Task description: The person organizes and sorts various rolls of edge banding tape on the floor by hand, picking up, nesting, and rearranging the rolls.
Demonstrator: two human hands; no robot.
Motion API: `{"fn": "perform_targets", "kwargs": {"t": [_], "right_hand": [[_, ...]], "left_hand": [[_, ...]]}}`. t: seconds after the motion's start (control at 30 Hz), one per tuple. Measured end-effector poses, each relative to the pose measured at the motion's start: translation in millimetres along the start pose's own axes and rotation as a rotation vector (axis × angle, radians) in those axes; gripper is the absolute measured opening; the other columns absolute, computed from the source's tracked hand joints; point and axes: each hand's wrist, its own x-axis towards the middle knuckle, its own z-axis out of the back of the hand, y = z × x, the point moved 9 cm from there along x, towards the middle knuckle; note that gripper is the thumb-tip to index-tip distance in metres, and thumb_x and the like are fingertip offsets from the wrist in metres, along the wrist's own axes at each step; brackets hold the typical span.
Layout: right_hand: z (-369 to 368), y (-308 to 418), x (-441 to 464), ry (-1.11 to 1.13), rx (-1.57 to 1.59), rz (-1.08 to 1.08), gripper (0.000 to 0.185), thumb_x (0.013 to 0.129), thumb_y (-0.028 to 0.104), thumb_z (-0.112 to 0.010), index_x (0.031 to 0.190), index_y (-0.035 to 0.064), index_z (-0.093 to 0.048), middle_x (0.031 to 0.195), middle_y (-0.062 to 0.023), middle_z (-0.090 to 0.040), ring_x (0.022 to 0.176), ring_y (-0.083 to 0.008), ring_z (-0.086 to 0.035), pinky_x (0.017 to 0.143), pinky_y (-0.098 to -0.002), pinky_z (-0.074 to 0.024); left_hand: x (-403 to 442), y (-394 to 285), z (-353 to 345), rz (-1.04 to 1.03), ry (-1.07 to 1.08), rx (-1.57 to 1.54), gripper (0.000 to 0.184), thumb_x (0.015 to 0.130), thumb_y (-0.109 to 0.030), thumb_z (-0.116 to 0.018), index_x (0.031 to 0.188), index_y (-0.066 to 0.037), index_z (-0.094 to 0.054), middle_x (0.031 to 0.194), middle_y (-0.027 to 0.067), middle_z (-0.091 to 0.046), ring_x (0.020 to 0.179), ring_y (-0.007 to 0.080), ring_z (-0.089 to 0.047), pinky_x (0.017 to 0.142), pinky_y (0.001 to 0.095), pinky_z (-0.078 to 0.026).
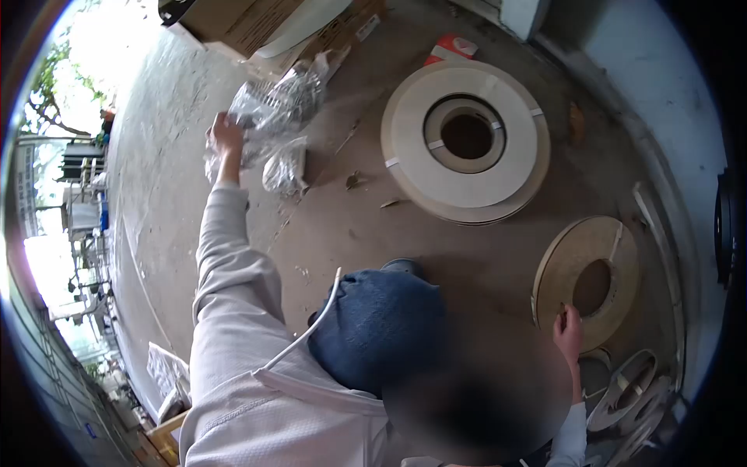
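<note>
My left hand (226, 136) reaches far forward at the upper left, its fingers closed on a crumpled clear plastic bag (272, 109). Ribbed, greyish contents show through the plastic, too unclear to name. A smaller plastic-wrapped bundle (285, 167) lies just right of it on the floor. At the lower right, my right hand (569, 333) has its fingers pinched together in front of a tan coil of banding (562, 268). Something small and dark shows at the fingertips. Whether this hand touches the coil I cannot tell.
A large stack of pale banding coils (405, 148) lies ahead, with a red-and-white packet (453, 48) behind it. Cardboard boxes (233, 23) stand at the top left. More coils (622, 389) rest near the wall (654, 86). My bent knee (381, 323) is in front of me.
</note>
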Motion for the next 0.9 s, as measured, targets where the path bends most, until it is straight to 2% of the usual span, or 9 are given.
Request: {"fn": "perform_targets", "kwargs": {"t": [0.03,0.1,0.13,0.17,0.23,0.33,0.47,0.53,0.9], "right_hand": [[5,-3,3,-0.095,-0.056,0.001,0.027,0.083,0.01,-0.056,0.108,-0.0001,-0.053,0.095,-0.0181,-0.058,0.082,-0.033,-0.059,0.068,-0.0415,-0.046],[-17,0,4,0.069,0.003,-0.045,0.028,0.084,0.014,-0.056,0.109,0.0018,-0.054,0.093,-0.017,-0.059,0.078,-0.0336,-0.059,0.068,-0.0425,-0.0456],[-47,12,-4,0.278,0.022,0.145,0.027,0.084,0.016,-0.057,0.108,0.0036,-0.056,0.092,-0.0159,-0.06,0.076,-0.0325,-0.059,0.068,-0.0426,-0.0457],[-73,28,-18,0.491,0.044,0.338,0.027,0.084,0.019,-0.057,0.107,0.0054,-0.057,0.091,-0.0148,-0.06,0.075,-0.0314,-0.059,0.068,-0.0427,-0.0457],[-87,72,-24,0.743,0.088,0.151,0.027,0.082,0.024,-0.06,0.103,0.0079,-0.06,0.088,-0.0125,-0.062,0.074,-0.0276,-0.061,0.07,-0.0422,-0.0467],[-61,135,-17,0.582,0.453,0.165,0.03,0.081,0.029,-0.062,0.101,0.0081,-0.061,0.089,-0.0122,-0.064,0.077,-0.0272,-0.062,0.073,-0.0391,-0.0482],[-69,120,-24,0.53,0.302,0.417,0.033,0.081,0.031,-0.063,0.105,0.0085,-0.061,0.091,-0.0114,-0.064,0.082,-0.0264,-0.063,0.075,-0.0352,-0.049],[-70,105,-33,0.573,0.348,0.301,0.033,0.081,0.031,-0.062,0.106,0.0089,-0.06,0.092,-0.0112,-0.064,0.084,-0.0259,-0.063,0.076,-0.0347,-0.049],[-86,69,-104,0.796,0.574,-0.289,0.039,0.083,0.03,-0.061,0.113,0.0055,-0.057,0.1,-0.0133,-0.063,0.091,-0.0251,-0.062,0.081,-0.0337,-0.0489]], "left_hand": [[-16,-10,-1,-0.079,0.197,0.171,0.033,0.085,-0.038,-0.05,0.108,-0.018,-0.061,0.107,0.0166,-0.061,0.103,0.0374,-0.052,0.089,0.0442,-0.041],[-47,-12,-47,-0.299,0.742,0.091,0.048,0.082,-0.038,-0.059,0.121,-0.012,-0.054,0.117,0.0187,-0.056,0.115,0.0379,-0.047,0.097,0.045,-0.036],[-70,-29,-54,-0.477,0.964,0.019,0.055,0.08,-0.037,-0.064,0.125,-0.009,-0.051,0.12,0.0191,-0.054,0.118,0.0373,-0.045,0.098,0.0451,-0.035],[-76,-51,-49,-0.496,0.956,0.0,0.055,0.08,-0.037,-0.064,0.125,-0.009,-0.051,0.12,0.0191,-0.054,0.118,0.0373,-0.045,0.098,0.0451,-0.035],[-83,-119,0,-0.641,0.563,0.025,0.071,0.076,-0.03,-0.07,0.135,-0.007,-0.037,0.126,0.0179,-0.051,0.12,0.0309,-0.046,0.101,0.0393,-0.034],[-91,-213,26,-0.618,0.621,-0.29,0.068,0.081,-0.029,-0.066,0.136,-0.004,-0.035,0.126,0.0187,-0.051,0.12,0.0276,-0.046,0.099,0.036,-0.037],[-105,-308,-59,-0.541,0.942,-0.622,0.05,0.083,-0.029,-0.063,0.123,-0.002,-0.05,0.112,0.0149,-0.06,0.099,0.0186,-0.059,0.079,0.0287,-0.047],[-116,-365,-94,-0.482,1.01,-0.875,0.05,0.082,-0.031,-0.063,0.12,0.001,-0.052,0.108,0.0144,-0.062,0.097,0.0176,-0.059,0.078,0.028,-0.047],[-119,-463,-302,-0.376,0.968,-0.271,0.066,0.073,-0.031,-0.068,0.124,0.004,-0.045,0.121,0.0268,-0.051,0.114,0.0338,-0.051,0.091,0.0368,-0.044]]}}
